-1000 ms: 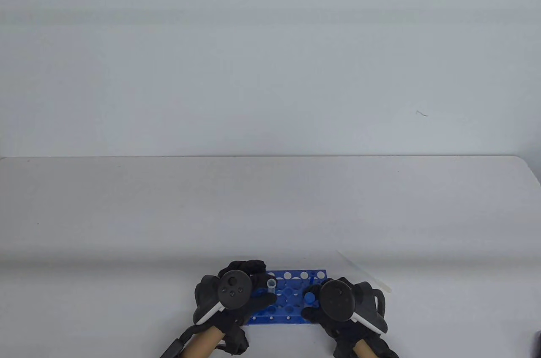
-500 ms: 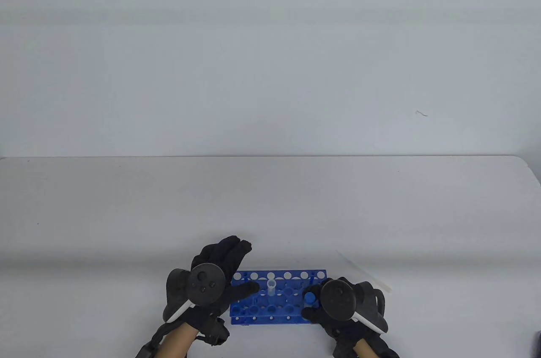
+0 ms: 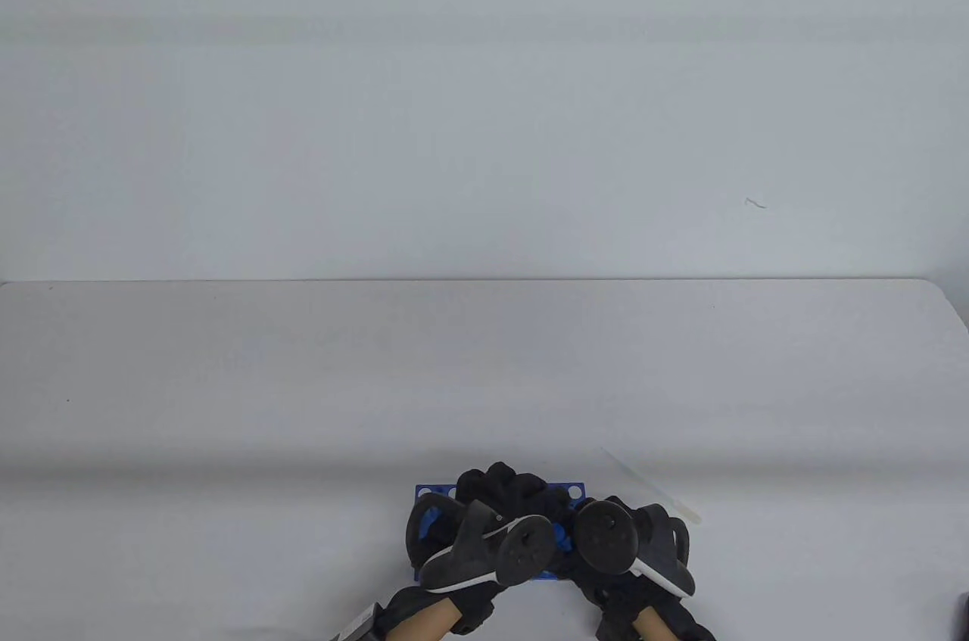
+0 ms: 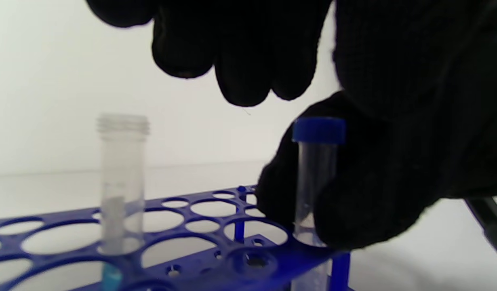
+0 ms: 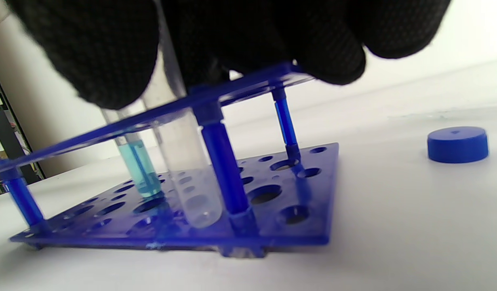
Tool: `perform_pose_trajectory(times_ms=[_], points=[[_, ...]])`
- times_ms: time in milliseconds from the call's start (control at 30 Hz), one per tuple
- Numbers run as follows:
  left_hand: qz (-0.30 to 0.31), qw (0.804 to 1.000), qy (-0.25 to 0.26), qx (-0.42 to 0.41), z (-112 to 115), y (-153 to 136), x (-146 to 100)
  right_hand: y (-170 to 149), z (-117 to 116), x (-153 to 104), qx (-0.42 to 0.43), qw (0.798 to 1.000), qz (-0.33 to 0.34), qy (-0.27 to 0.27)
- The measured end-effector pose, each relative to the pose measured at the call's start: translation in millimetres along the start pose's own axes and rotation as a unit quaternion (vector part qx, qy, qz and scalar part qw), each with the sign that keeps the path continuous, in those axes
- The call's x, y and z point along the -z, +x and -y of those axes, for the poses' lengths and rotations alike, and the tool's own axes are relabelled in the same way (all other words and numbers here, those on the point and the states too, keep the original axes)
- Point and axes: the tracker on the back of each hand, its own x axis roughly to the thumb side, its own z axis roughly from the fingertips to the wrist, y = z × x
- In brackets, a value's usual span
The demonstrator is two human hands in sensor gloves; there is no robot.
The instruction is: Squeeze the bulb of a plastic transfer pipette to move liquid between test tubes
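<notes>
While right hand [image 4: 378, 190] pinches capped tube [image 4: 318, 178], left hand [image 4: 232, 52] hovers (fingers curled).

Rack [image 5: 248, 226]: glossy blue translucent plastic. Tubes [image 4: 121, 182] clear smooth plastic, loose cap [image 5: 457, 144] matt blue plastic. Gloves [image 5: 91, 48] black knit cloth, table [image 3: 484, 368] matt white.

No readable text, labels, brands or numbers on anything visible.
</notes>
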Motion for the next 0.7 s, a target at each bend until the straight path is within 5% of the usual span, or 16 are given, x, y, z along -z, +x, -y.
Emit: perform_pose_trajectory(times_ms=[700], points=[[-0.016,0.997,0.072,0.038,18,-1,-2,1,-1,-1,-0.004,1.0,-0.003,-0.006]])
